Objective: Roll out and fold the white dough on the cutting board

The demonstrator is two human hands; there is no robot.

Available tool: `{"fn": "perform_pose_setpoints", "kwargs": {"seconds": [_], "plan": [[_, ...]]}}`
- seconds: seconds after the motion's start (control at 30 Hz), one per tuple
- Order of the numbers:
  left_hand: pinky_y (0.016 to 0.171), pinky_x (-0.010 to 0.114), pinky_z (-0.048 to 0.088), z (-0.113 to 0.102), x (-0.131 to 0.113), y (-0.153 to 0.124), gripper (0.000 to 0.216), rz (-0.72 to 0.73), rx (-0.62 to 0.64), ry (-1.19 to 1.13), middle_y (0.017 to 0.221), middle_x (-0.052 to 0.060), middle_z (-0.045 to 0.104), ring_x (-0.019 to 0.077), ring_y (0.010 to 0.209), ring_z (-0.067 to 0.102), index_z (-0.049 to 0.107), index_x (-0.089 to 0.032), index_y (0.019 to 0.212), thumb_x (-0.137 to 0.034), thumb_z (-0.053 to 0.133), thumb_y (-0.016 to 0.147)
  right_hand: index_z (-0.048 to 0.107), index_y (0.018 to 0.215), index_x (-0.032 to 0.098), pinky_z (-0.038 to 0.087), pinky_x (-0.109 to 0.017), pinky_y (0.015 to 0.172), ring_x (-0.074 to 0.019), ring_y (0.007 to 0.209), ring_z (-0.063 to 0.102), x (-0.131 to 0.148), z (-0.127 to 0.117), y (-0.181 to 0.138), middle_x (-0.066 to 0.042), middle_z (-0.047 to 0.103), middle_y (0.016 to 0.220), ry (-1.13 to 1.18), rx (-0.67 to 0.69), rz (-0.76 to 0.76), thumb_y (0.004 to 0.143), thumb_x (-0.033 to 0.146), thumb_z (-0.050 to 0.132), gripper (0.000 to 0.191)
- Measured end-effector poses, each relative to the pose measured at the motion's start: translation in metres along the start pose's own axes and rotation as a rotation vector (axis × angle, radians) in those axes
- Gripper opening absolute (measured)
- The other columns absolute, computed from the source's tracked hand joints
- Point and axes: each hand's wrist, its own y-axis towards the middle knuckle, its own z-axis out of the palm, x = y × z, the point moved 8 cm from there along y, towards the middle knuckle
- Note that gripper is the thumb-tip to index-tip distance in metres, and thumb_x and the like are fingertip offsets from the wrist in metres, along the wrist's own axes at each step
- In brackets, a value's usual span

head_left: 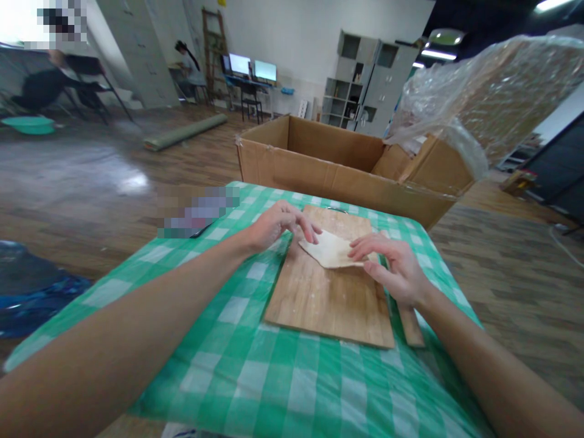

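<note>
A thin, pale sheet of dough [332, 252] lies on a wooden cutting board [328, 304], its near edge coming to a blunt point. At the dough's upper left edge is my left hand [285, 225], its bent fingers closed over the edge; the thumb is partly hidden. My right hand [396, 267] has the right corner between thumb and fingers, with small creases beside the fingertips. A flat wooden strip [412, 325] lies on the table just right of the board, partly under my right hand.
A green-and-white checked cloth [246, 365] covers the table. Beyond its far edge stands a large open cardboard box [310, 159] with plastic-wrapped material [493, 91]. A blurred-out item [201, 213] lies at the table's left edge. Two people sit farther back on the left.
</note>
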Motion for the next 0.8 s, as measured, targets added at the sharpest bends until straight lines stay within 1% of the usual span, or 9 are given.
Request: {"fn": "perform_pose_setpoints", "kwargs": {"seconds": [0.1, 0.17, 0.23, 0.33, 0.5, 0.6, 0.7, 0.73, 0.8], "plan": [[0.097, 0.045, 0.054, -0.002, 0.006, -0.003, 0.031, -0.041, -0.065, 0.331, 0.085, 0.009, 0.08, 0.0285, 0.099, 0.074, 0.081, -0.017, 0.081, -0.026, 0.051, 0.082, 0.075, 0.084, 0.021, 0.053, -0.048, 0.096, -0.0265, 0.096, 0.073, -0.007, 0.007, -0.002, -0.008, 0.08, 0.099, -0.124, 0.051, 0.02, 0.097, 0.027, 0.052, 0.027], [0.105, 0.044, 0.05, 0.008, 0.006, -0.004, 0.035, -0.011, -0.062, 0.585, 0.116, 0.009, 0.079, 0.0273, 0.113, 0.07, 0.078, -0.019, 0.113, -0.032, 0.053, 0.092, 0.075, 0.111, 0.018, 0.048, -0.053, 0.107, -0.0298, 0.112, 0.071, -0.011, 0.012, -0.002, -0.012, 0.076, 0.123, -0.27, 0.052, 0.042, 0.1, 0.031, 0.053, 0.028], [0.117, 0.043, 0.041, 0.027, 0.009, -0.005, 0.047, 0.021, 0.044, 0.746, 0.147, 0.011, 0.064, 0.0267, 0.136, 0.058, 0.063, -0.02, 0.14, -0.04, 0.049, 0.1, 0.059, 0.145, 0.015, 0.039, -0.056, 0.118, -0.033, 0.14, 0.056, -0.013, 0.027, -0.005, -0.017, 0.059, 0.152, -0.37, 0.166, 0.036, 0.103, 0.037, 0.051, 0.048], [0.129, 0.045, 0.022, 0.047, 0.023, -0.009, 0.06, -0.042, 0.202, 0.889, 0.166, 0.014, 0.041, 0.0267, 0.157, 0.033, 0.045, -0.016, 0.156, -0.048, 0.036, 0.107, 0.036, 0.163, 0.013, 0.027, -0.055, 0.128, -0.0309, 0.159, 0.025, -0.015, 0.054, -0.014, -0.016, 0.033, 0.17, -0.445, 0.397, 0.041, 0.11, 0.046, 0.038, 0.063], [0.126, 0.057, 0.019, 0.04, 0.041, -0.012, 0.061, -0.185, 0.205, 0.989, 0.171, 0.015, 0.032, 0.0322, 0.16, 0.022, 0.038, -0.02, 0.159, -0.052, 0.032, 0.108, 0.029, 0.164, 0.003, 0.023, -0.054, 0.13, -0.032, 0.161, 0.016, 0.004, 0.067, -0.021, -0.022, 0.026, 0.17, -0.532, 0.506, 0.103, 0.109, 0.057, 0.032, 0.077], [0.122, 0.051, 0.032, 0.026, 0.042, -0.007, 0.054, -0.153, 0.053, 1.011, 0.16, 0.017, 0.046, 0.0318, 0.152, 0.038, 0.05, -0.018, 0.149, -0.05, 0.039, 0.107, 0.047, 0.156, 0.005, 0.037, -0.055, 0.123, -0.0358, 0.155, 0.035, 0.027, 0.065, -0.022, -0.023, 0.043, 0.163, -0.574, 0.513, 0.125, 0.109, 0.055, 0.034, 0.069], [0.115, 0.045, 0.041, 0.014, 0.043, -0.002, 0.052, -0.143, -0.084, 1.013, 0.145, 0.018, 0.059, 0.0308, 0.136, 0.054, 0.058, -0.015, 0.138, -0.052, 0.048, 0.103, 0.073, 0.123, 0.016, 0.051, -0.052, 0.109, -0.0326, 0.129, 0.066, 0.04, 0.062, -0.019, -0.015, 0.071, 0.137, -0.572, 0.465, 0.146, 0.111, 0.045, 0.034, 0.05], [0.115, 0.043, 0.042, 0.014, 0.043, -0.002, 0.052, -0.133, -0.084, 1.009, 0.141, 0.017, 0.062, 0.0297, 0.133, 0.056, 0.06, -0.014, 0.136, -0.052, 0.047, 0.104, 0.075, 0.118, 0.018, 0.052, -0.05, 0.108, -0.0307, 0.123, 0.069, 0.04, 0.06, -0.017, -0.013, 0.074, 0.132, -0.573, 0.416, 0.151, 0.111, 0.041, 0.034, 0.048], [0.118, 0.041, 0.039, 0.02, 0.042, -0.002, 0.052, -0.091, -0.021, 1.015, 0.14, 0.017, 0.063, 0.0281, 0.137, 0.054, 0.06, -0.013, 0.137, -0.05, 0.038, 0.107, 0.069, 0.131, 0.016, 0.048, -0.051, 0.114, -0.0311, 0.134, 0.062, 0.037, 0.056, -0.014, -0.015, 0.067, 0.144, -0.593, 0.319, 0.127, 0.11, 0.041, 0.036, 0.047]]}}
